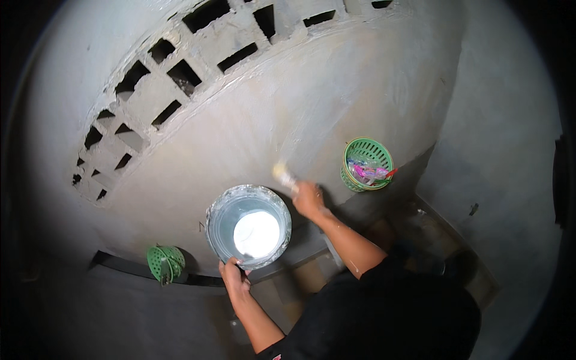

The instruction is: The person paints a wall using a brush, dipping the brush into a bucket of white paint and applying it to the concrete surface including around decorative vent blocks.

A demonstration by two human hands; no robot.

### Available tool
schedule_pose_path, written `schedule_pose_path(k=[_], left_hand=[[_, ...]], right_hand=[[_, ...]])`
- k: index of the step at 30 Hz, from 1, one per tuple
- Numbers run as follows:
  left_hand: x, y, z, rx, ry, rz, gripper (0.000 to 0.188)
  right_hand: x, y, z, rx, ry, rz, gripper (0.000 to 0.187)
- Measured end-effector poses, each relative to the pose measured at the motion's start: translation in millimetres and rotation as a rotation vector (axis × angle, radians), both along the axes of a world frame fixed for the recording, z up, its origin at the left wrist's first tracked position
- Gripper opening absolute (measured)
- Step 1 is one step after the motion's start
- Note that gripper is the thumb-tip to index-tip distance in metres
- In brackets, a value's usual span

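Note:
My left hand (236,277) is closed on the near rim of a round bucket (217,225), whose edge is smeared with paint. White paint (257,234) lies in the bottom of the bucket. To the right of the bucket, my right hand (309,200) grips a paintbrush (284,175) by its handle, slightly blurred. The pale bristles point up and left, against or close to the wall (240,138); I cannot tell whether they touch. Streaky, patchy paint covers the wall above the brush.
A green slotted basket (368,150) with colourful packets hangs on the wall at the right. A smaller green basket (159,264) is at lower left. Openwork vent blocks (144,99) curve across the upper left. Another wall (498,138) meets this one at the right.

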State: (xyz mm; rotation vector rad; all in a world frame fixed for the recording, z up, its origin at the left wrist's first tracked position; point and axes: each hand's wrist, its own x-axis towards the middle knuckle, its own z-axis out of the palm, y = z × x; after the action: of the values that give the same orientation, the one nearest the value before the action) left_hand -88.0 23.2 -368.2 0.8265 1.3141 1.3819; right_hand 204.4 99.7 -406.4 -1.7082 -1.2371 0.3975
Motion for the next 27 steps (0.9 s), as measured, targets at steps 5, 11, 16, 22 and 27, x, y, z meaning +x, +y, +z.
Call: schedule_pose_path(k=[5,11,16,22,27], left_hand=[[-13,-16,3,0.009,-0.038,0.081,0.06],[1,-34,9,0.007,-0.057,0.181,0.05],[14,-33,19,0.044,-0.047,0.155,0.054],[-5,-31,4,0.016,-0.062,0.133,0.056],[0,-32,9,0.018,-0.061,0.138,0.054]], right_hand=[[16,2,28,0.242,0.002,0.045,0.023],[48,-14,87,0.604,0.076,-0.302,0.02],[4,14,-4,0.177,-0.057,-0.182,0.014],[5,11,6,0.0,-0.049,0.115,0.027],[62,-7,106,0.497,0.075,-0.063,0.026]])
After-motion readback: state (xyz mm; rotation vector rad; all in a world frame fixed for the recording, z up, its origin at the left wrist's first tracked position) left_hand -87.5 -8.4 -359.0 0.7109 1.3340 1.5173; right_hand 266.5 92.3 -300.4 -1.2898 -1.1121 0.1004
